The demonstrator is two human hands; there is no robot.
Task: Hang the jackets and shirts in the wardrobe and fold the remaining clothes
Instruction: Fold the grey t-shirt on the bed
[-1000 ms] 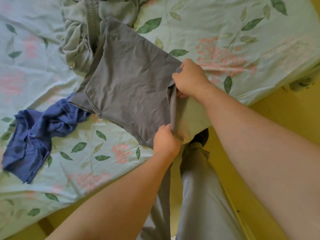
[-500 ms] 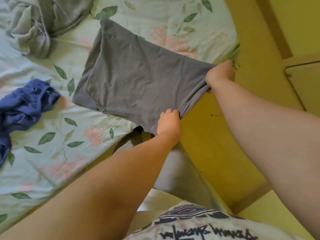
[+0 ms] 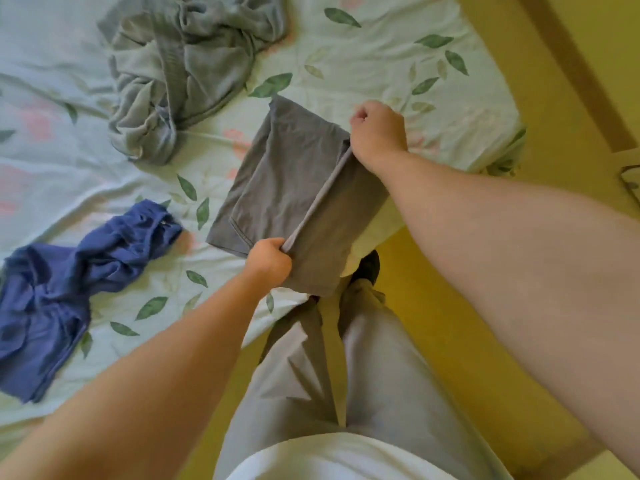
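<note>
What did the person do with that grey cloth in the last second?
The left hand and right hand kept gripping the grey garment and drew it into a narrower fold on the bed, its near part hanging over the edge. The blue garment and crumpled pale garment stayed put.

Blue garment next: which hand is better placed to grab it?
Left, probably. The left hand grips the grey garment at its near corner, closest to the blue garment; the right hand holds the far end, farther off.
</note>
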